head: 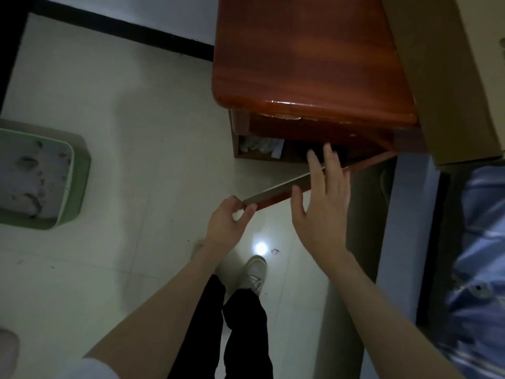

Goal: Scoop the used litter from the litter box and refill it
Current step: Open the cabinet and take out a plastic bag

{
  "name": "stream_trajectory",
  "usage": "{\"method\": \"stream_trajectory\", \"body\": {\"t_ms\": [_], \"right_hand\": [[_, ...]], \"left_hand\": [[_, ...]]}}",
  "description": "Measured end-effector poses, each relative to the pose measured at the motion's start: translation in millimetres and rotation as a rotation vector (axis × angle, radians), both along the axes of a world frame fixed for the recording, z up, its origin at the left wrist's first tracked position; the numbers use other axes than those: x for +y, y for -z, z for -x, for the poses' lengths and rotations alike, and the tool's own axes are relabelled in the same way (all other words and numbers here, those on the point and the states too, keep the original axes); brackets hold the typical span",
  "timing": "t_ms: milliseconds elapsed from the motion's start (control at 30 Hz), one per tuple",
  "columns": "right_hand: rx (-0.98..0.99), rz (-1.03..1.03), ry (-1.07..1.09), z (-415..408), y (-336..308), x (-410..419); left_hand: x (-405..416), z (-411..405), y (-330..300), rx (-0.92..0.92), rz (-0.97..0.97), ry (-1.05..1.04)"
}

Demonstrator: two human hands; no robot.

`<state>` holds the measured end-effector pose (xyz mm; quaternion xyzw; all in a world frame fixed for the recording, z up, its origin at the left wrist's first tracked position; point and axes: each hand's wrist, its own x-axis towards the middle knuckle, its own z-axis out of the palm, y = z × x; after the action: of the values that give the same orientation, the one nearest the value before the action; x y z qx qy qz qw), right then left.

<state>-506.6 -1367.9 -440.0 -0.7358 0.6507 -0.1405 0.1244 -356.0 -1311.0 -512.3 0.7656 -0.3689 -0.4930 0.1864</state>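
We stand at the wooden cabinet (308, 58), whose door (278, 188) hangs partly open below its top. Our left hand (228, 224) pinches the door's free corner between thumb and curled fingers. Our right hand (321, 203) is spread, fingers straight, lying across the door's edge and reaching toward the dark opening. Inside, left of that hand, something white and crumpled (261, 146) shows; we cannot tell what it is.

The litter box (78, 184), green-rimmed and holding soiled litter, sits on the floor (142, 132) well to the left of the cabinet, untouched.

We judge this step to be fetching supplies, so the scooping has not begun. To do it well, we should swing the door fully clear with the left grip before reaching in, and keep our feet back from the door's arc.
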Motion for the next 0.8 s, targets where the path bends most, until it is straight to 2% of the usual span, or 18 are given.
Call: {"method": "stream_trajectory", "body": {"t_ms": [133, 200, 333, 433, 633, 700, 800], "right_hand": [[-0.238, -0.649, 0.492, 25.5, 21.5, 26.0], [-0.326, -0.795, 0.573, 28.6, 30.6, 32.2], [-0.471, -0.800, 0.681, 23.9, 42.2, 45.9], [-0.615, -0.791, 0.861, 29.0, 45.4, 55.8], [-0.483, -0.756, 0.895, 58.0, 38.0, 78.4], [-0.489, -0.765, 0.909, 61.8, 37.2, 79.3], [-0.468, -0.765, 0.901, 61.4, 38.8, 77.8]], "left_hand": [[32.2, 21.7, -8.7, 0.031, -0.067, -0.006], [43.6, 30.3, -10.7, 0.066, -0.091, -0.032], [59.6, 43.9, -8.8, 0.128, -0.152, -0.022], [71.5, 58.4, -6.0, 0.136, -0.179, 0.049], [83.5, 84.0, -2.0, 0.134, -0.220, 0.400], [81.7, 84.4, -4.9, 0.124, -0.191, 0.500], [75.7, 73.6, -7.9, -0.009, -0.069, 0.655]]}}
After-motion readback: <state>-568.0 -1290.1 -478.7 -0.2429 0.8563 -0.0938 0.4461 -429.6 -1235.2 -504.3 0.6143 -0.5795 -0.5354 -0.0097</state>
